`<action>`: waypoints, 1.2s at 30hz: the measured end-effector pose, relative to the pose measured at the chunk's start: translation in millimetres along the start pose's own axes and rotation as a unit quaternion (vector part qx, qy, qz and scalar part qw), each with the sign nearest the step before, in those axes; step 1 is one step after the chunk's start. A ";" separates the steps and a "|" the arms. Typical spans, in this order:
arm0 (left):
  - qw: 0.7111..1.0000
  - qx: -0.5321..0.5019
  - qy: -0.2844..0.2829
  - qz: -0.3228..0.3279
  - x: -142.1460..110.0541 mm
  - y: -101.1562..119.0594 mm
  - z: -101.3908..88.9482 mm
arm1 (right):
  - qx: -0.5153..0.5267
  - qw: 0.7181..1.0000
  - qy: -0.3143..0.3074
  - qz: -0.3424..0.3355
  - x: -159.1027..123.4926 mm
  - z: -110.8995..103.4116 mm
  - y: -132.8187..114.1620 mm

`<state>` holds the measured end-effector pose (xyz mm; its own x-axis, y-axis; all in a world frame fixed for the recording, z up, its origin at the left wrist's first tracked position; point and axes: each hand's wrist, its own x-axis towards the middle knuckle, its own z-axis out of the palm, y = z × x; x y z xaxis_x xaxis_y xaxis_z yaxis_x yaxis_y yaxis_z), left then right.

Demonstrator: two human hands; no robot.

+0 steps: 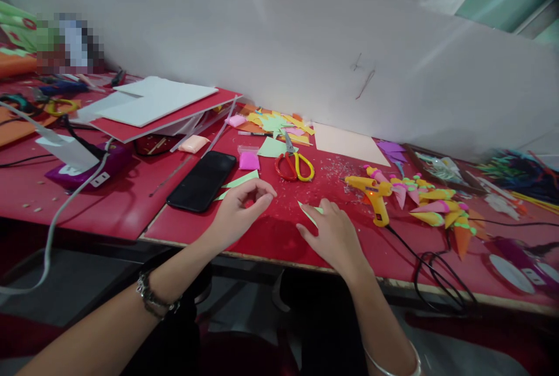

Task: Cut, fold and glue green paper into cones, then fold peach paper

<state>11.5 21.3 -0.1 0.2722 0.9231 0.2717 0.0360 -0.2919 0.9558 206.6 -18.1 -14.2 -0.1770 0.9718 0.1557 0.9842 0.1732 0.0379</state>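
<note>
My left hand (242,207) is over the front of the red table, its fingers curled and thumb tip close to the index fingertip. Whatever may be between those tips is too small to tell. Under the bent fingers of my right hand (334,233) is a pointed piece of light green paper (311,213), partly hidden by the hand. More green paper strips (238,183) lie just behind my left hand, beside a black phone (203,181). Scissors (294,165) with red and yellow handles rest beyond both hands. To the right lies a yellow glue gun (371,194), its light lit.
Several decorated paper cones (441,204) are at the right, near the glue gun's looping black cord (441,283). Paper scraps (275,124) and a pale sheet (349,143) lie along the white partition (271,38). White boards (157,99) and a purple power strip (89,169) occupy the left.
</note>
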 end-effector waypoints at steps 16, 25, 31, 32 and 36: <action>0.996 -0.056 0.059 -0.029 7.9 -3.9 -0.8 | 0.615 0.785 -0.044 0.051 -4.0 -20.3 3.4; 0.990 -0.051 -0.127 -0.041 3.4 -1.2 10.7 | 0.745 0.647 -0.132 0.093 -0.6 -21.0 -25.5; 0.996 -0.018 -0.084 -0.036 5.2 2.0 5.4 | 0.725 0.664 -0.163 0.084 3.4 -24.5 -33.9; 0.997 -0.017 -0.069 -0.031 5.8 2.1 3.1 | 0.721 0.668 -0.166 0.082 3.9 -24.2 -34.8; 1.000 0.008 -0.017 -0.015 5.9 1.9 -4.3 | 0.709 0.681 -0.169 0.069 4.1 -21.9 -37.1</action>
<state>9.1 27.3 3.9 0.3037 0.9226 0.2379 0.0600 -0.2677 0.9616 169.2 -24.0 6.6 -0.3060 0.9340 -0.1846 0.0534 -0.1768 -0.9828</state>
